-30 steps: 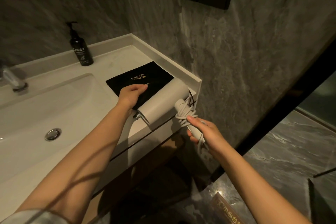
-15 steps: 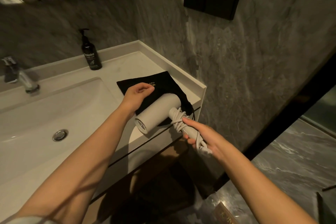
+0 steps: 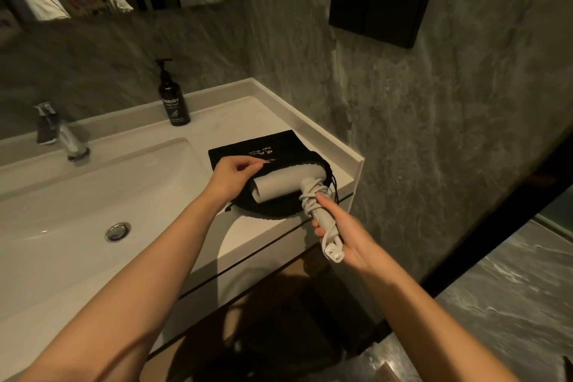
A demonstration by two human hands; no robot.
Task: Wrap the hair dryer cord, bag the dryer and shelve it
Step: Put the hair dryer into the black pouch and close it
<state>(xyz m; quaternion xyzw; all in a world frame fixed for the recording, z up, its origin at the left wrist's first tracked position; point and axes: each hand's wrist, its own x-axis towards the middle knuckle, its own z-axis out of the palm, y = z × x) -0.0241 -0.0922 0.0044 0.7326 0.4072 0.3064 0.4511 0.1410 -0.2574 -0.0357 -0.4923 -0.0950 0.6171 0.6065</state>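
partly bagged: dryer [image 3: 290,184] | left hand [image 3: 234,175] perhaps pinching bag [image 3: 273,152]

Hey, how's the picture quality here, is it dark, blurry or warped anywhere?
Head view: dim, warm light; the space under the counter is nearly black. Wide-angle bending curves the counter edges. The faucet and the top-left mirror reflection look smeared. The hair dryer and its plug stay readable.

Wall [image 3: 403,139] hems bag [image 3: 248,149]; counter [image 3: 248,112] behind open.
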